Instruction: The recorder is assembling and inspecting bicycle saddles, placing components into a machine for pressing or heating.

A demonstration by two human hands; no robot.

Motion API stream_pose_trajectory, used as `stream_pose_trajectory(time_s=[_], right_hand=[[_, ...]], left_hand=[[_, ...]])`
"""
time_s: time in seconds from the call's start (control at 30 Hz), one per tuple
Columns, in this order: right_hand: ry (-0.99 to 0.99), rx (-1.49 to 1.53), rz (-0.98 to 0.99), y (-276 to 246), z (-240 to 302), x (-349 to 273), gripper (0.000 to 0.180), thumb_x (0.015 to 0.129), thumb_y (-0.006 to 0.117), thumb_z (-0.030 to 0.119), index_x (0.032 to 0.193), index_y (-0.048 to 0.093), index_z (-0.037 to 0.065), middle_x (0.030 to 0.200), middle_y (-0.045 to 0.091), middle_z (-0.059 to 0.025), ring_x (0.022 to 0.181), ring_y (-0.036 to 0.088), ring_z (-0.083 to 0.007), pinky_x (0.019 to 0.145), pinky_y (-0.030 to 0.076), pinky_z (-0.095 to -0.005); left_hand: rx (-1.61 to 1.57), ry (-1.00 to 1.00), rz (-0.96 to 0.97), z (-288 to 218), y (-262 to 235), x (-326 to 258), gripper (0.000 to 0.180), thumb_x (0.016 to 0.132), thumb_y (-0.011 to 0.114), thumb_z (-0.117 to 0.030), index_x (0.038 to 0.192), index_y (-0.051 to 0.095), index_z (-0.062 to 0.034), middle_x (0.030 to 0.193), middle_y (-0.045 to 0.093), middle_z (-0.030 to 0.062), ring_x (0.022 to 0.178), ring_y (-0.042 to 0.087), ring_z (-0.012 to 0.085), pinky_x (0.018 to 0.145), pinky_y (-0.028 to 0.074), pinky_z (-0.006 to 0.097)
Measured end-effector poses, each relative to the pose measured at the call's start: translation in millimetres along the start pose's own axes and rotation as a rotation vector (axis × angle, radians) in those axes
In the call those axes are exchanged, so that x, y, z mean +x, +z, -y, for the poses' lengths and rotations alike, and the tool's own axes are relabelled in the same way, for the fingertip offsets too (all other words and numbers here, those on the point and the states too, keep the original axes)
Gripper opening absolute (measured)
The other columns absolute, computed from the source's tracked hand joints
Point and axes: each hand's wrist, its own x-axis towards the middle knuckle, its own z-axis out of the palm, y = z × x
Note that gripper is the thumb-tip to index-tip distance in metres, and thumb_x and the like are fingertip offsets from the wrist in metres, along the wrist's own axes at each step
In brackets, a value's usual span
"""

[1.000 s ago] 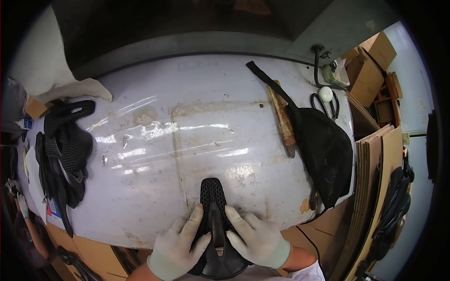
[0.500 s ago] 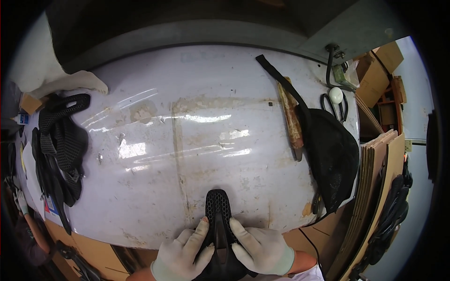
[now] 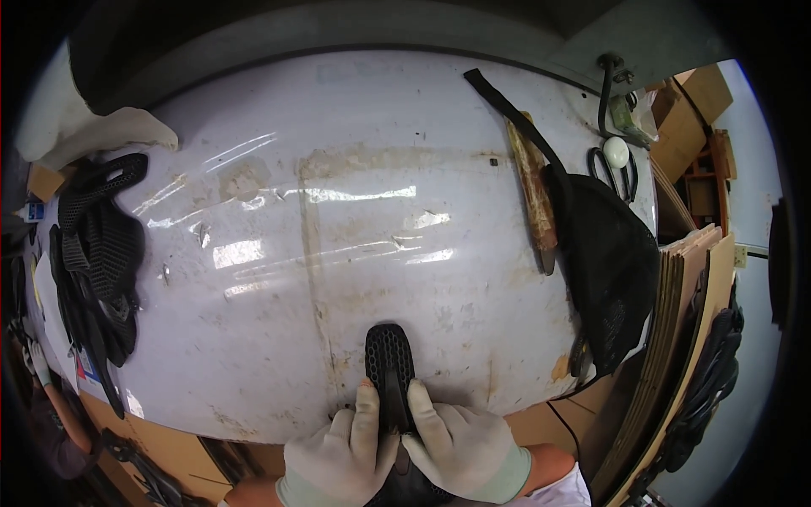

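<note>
At the table's near edge I hold a black saddle-shaped piece (image 3: 389, 359) with a honeycomb pattern. Its narrow rounded nose points away from me, and a smooth groove runs down its middle. My left hand (image 3: 338, 456), in a pale glove, grips its left side with the forefinger stretched along the edge. On the opposite side, my right hand (image 3: 471, 448), gloved likewise, closes on it with the thumb over the groove. Both thumbs nearly meet over the middle. The wide rear part is mostly hidden below the hands.
Limp black honeycomb pieces (image 3: 101, 253) lie left on the white table (image 3: 253, 338). A worn wooden-handled tool (image 3: 530, 182), a black mesh piece with a strap (image 3: 608, 262) and scissors (image 3: 629, 182) lie right. Cardboard sheets (image 3: 676, 313) stand beside it. Another person's gloved hand (image 3: 39, 363) shows far left.
The view has shifted slightly. The saddle-shaped piece reaches a little farther over the table, and both hands have slid or pressed closer together along its nose, covering more of the groove.
</note>
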Motion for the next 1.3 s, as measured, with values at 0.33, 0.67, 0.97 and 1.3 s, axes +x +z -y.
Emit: stream_pose_trajectory(time_s=[0.33,0.67,0.97,1.3], right_hand=[[-0.112,-0.155,0.028,4,-9,-1,0.059,0.090,0.071,0.023,0.137,0.059,-0.010,0.068,0.050,-0.0020,0.052,0.056,-0.0168,0.047,0.046,-0.0324],[-0.112,0.004,0.033,-6,-11,-10,0.060,0.093,0.070,0.026,0.140,0.054,-0.008,0.093,0.062,-0.0127,0.069,0.067,-0.0243,0.062,0.055,-0.0363],[-0.484,0.436,0.205,-13,-64,-66,0.053,0.087,0.081,0.035,0.136,0.069,0.019,0.157,0.036,-0.0338,0.133,0.053,-0.0480,0.106,0.048,-0.0502],[-0.495,0.354,0.264,-17,-62,-69,0.059,0.086,0.082,0.036,0.139,0.065,0.016,0.157,0.034,-0.0367,0.139,0.048,-0.0496,0.112,0.046,-0.0505]], left_hand=[[-0.080,0.041,-0.158,7,14,4,0.072,0.080,0.079,-0.019,0.139,0.053,0.0133,0.091,0.071,0.0200,0.060,0.069,0.0288,0.052,0.053,0.038],[0.071,0.026,0.056,2,6,20,0.065,0.095,0.064,-0.024,0.153,0.046,-0.0012,0.083,0.070,0.0150,0.063,0.068,0.0305,0.056,0.054,0.044],[-0.083,0.039,-0.090,7,15,18,0.062,0.091,0.065,-0.011,0.151,0.051,-0.0068,0.075,0.067,0.0222,0.063,0.067,0.0391,0.061,0.053,0.046],[-0.144,0.043,-0.179,8,24,12,0.060,0.091,0.065,-0.010,0.150,0.053,-0.0082,0.068,0.064,0.0231,0.060,0.066,0.0389,0.060,0.051,0.046]])
